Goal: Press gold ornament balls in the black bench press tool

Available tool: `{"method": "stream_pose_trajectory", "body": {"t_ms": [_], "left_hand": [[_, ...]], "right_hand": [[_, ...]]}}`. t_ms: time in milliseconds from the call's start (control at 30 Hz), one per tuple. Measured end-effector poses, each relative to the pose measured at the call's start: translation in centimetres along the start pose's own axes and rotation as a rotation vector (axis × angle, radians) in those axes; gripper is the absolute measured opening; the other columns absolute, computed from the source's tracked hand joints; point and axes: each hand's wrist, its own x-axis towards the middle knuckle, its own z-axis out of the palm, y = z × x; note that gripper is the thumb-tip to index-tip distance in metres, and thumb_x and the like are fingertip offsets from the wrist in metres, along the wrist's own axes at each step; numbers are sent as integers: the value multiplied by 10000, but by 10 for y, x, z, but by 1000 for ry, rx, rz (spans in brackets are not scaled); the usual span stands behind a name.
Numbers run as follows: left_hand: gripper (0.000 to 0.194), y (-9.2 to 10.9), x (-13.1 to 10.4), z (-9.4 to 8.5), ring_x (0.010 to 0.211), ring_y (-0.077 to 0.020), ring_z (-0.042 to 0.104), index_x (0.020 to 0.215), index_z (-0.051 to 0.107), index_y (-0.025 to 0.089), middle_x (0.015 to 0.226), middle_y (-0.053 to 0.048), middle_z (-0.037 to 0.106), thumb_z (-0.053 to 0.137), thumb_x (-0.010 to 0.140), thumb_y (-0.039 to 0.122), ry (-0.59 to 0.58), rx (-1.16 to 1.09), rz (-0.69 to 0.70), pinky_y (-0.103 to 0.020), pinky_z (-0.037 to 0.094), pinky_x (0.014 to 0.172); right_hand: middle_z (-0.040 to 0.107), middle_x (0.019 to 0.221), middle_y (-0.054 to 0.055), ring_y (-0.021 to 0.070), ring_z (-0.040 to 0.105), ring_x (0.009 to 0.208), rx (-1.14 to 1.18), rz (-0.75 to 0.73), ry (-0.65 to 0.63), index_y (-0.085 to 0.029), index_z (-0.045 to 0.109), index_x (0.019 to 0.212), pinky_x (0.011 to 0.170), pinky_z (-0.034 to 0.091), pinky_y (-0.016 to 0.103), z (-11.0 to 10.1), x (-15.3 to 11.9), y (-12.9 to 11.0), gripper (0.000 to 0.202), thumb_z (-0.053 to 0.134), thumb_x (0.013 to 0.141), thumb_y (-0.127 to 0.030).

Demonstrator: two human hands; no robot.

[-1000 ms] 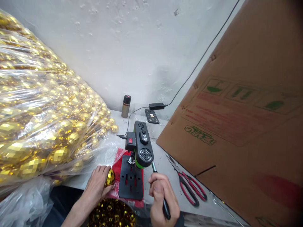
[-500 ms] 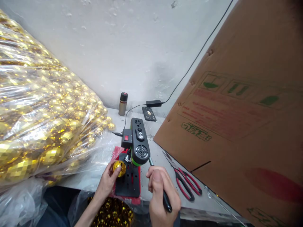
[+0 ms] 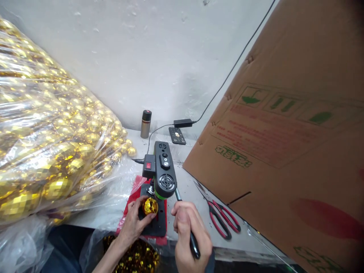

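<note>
In the head view, the left hand (image 3: 135, 220) is curved open to the width of a round, mirror-faceted gold ball (image 3: 150, 206), gripping it between thumb and fingers. The ball is over the flat, slotted black plate (image 3: 160, 227) near the surface's (image 3: 186, 189) front edge; whether it touches the plate cannot be told. The right hand (image 3: 190, 237) is closed in a fist around the smooth black handle (image 3: 194, 245) of a metal lever. The press's rounded, matt black head (image 3: 165, 167) hides part of the plate, which lies on crinkled red plastic (image 3: 127, 201). Red-and-black scissors (image 3: 223, 220) lie toward the front right corner, beside a tall cardboard box (image 3: 273, 132) blocking the surface's right side. A glossy clear bag (image 3: 62, 151) of gold balls crowds the left; a cylindrical bottle (image 3: 145, 125) stands near the back edge.
</note>
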Motion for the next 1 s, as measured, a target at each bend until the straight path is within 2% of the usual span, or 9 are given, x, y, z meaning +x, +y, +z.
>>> {"method": "stream_pose_trajectory", "body": {"t_ms": [133, 333, 467, 600, 833, 1000], "left_hand": [[530, 4, -1, 0, 1127, -364, 673, 1254, 732, 228, 1189, -125, 785, 784, 763, 420, -44, 40, 54, -539, 572, 996], [484, 9, 1, -4, 1110, -354, 703, 1237, 725, 252, 1164, -100, 807, 763, 758, 309, -111, 137, 171, -551, 506, 1060], [434, 20, 5, 4, 1047, -343, 715, 1205, 714, 236, 1083, -97, 803, 739, 776, 299, -133, 197, 180, -536, 488, 1029], [364, 29, 8, 12, 971, -330, 704, 1147, 704, 227, 972, -77, 772, 714, 792, 308, -104, 267, 178, -519, 474, 983], [361, 22, 10, 12, 935, -319, 681, 1119, 678, 229, 944, -58, 737, 727, 775, 324, -130, 282, 189, -491, 458, 967], [385, 16, 9, 16, 957, -325, 675, 1122, 667, 232, 962, -57, 730, 737, 747, 290, -110, 294, 187, -504, 446, 978]], "right_hand": [[529, 737, -30, 82, 498, 591, -8, -16, 4, -230, 525, 852, 539, 404, 197, 0, 0, 1, 245, 434, 1042, -105], [537, 750, -21, 85, 508, 594, 10, -13, 7, -221, 535, 850, 536, 407, 206, 1, -2, 2, 244, 441, 1036, -96], [546, 740, -26, 79, 484, 565, 7, -1, 16, -221, 539, 845, 518, 387, 205, 1, -2, 2, 242, 448, 1035, -101], [562, 742, -21, 87, 499, 573, 9, -11, 2, -225, 539, 844, 518, 392, 211, -1, -2, 3, 240, 451, 1037, -112], [564, 725, -16, 95, 501, 569, 2, 18, 49, -222, 542, 827, 514, 376, 233, 2, -4, 0, 254, 451, 1042, -122], [570, 727, -11, 116, 584, 647, -6, -72, 51, -226, 534, 794, 577, 436, 240, 7, -19, 18, 285, 431, 1029, -99]]}}
